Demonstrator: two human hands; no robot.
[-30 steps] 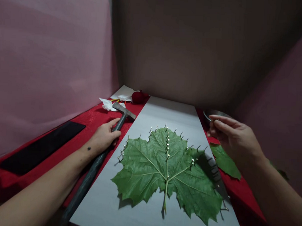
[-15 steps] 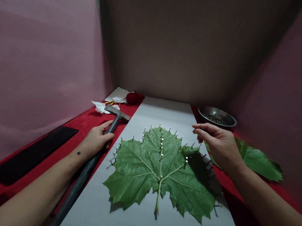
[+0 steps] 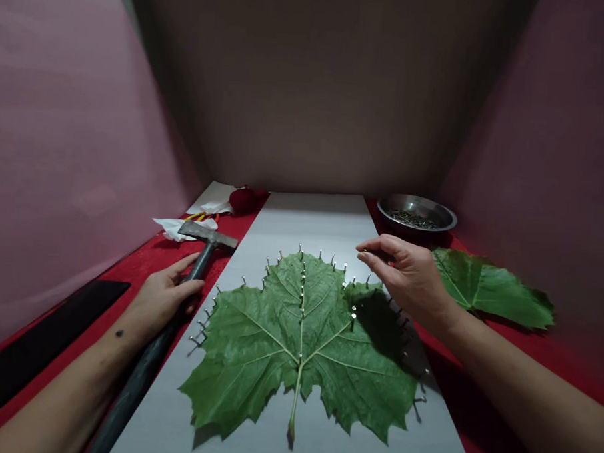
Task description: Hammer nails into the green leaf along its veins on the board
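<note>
A large green leaf (image 3: 272,325) lies on a white board (image 3: 312,213). Several nails stand along its upper and side edges, and more run up its central vein. My left hand (image 3: 166,294) is closed round the dark handle of a hammer (image 3: 205,252), which rests by the board's left edge with its head pointing away from me. Over the upper right of the leaf, my right hand (image 3: 405,268) pinches thumb and forefinger on a nail, mostly hidden by the fingertips. The hand casts a shadow on the leaf's right lobe.
A metal bowl (image 3: 418,203) of nails stands at the back right. A second leaf (image 3: 499,292) lies on the red cloth (image 3: 495,388). At the left are a black strip (image 3: 51,336), white tissue (image 3: 174,227) and a dark red object (image 3: 243,200). Pink walls flank both sides.
The view has shifted, so the board and leaf appear further left. My right hand has come a little inward over the leaf's upper right. My left hand still holds the hammer.
</note>
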